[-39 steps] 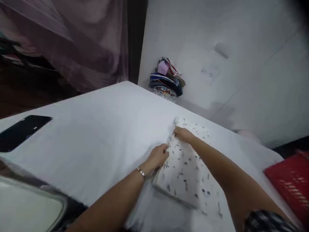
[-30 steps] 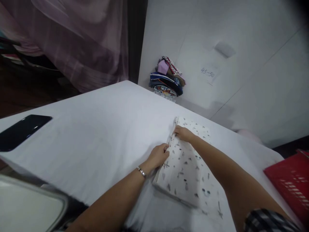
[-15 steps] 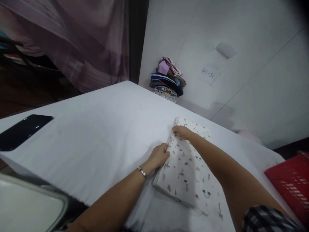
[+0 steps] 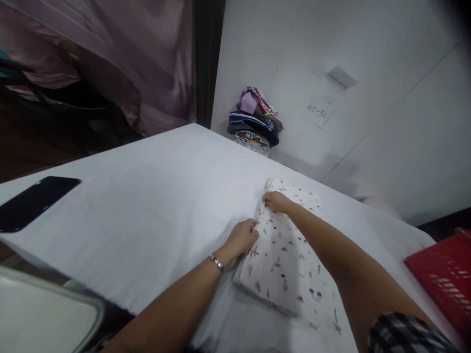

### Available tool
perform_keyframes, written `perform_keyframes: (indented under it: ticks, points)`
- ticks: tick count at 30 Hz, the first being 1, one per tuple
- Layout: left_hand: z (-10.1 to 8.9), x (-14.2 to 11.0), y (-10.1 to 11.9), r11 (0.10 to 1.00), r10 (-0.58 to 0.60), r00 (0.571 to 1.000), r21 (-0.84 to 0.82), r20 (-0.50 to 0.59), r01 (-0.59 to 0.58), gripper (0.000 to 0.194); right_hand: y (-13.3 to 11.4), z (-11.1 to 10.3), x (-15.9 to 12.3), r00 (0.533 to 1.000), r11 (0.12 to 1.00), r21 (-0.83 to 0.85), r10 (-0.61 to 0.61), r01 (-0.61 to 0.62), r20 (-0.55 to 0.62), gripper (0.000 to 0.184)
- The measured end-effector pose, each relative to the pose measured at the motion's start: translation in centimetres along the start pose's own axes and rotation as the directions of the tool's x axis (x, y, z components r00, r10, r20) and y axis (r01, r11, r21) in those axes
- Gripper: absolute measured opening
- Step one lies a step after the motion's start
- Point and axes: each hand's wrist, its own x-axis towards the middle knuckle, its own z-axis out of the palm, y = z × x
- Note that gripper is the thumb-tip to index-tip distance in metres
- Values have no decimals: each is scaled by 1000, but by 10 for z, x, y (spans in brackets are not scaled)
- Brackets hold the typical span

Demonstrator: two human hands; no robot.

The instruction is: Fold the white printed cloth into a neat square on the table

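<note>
A white cloth (image 4: pixel 283 264) printed with small motifs lies folded in several layers on the white-covered table (image 4: pixel 158 196). My left hand (image 4: pixel 243 237) grips its left folded edge about midway, fingers curled in and thumb on the side. Farther up that same edge, my right hand (image 4: pixel 276 201) pinches the layers near the far corner. Both hands are closed on the cloth, and their fingertips are partly hidden by the fold. The right forearm crosses above the cloth and covers part of its right side.
A black phone (image 4: pixel 37 202) rests at the table's left edge. Folded clothes (image 4: pixel 254 120) are stacked against the wall beyond the far edge. A red bag or packet (image 4: pixel 443 274) is at the right. A pale-topped stool or chair (image 4: pixel 44 309) stands lower left; a person (image 4: pixel 47 54) is behind the curtain (image 4: pixel 147 59).
Both hands keep the same grip on the cloth, which has not visibly moved. Behind the curtain at the left, the curtain and the person have shifted slightly.
</note>
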Motion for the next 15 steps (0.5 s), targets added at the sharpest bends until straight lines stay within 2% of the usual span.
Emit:
perform_keyframes:
  ticks: [5,10,12,15]
  points:
    - [0,-1,0,999,-6,1000,-45,-26,5,45,-2,4,0,999,999,18,47,-47,-23,41]
    - [1,-4,1,996,5,1000,-86,-27,-8,47,-8,11,-8,990,997,65,53,-45,-134,51]
    - [1,-4,1,998,1,1000,-62,-31,-3,43,-12,17,-15,969,993,72,103,-89,-226,51]
    - [1,-4,3,1000,-17,999,-9,-50,16,42,-20,30,-29,907,981,113,192,-161,-375,47]
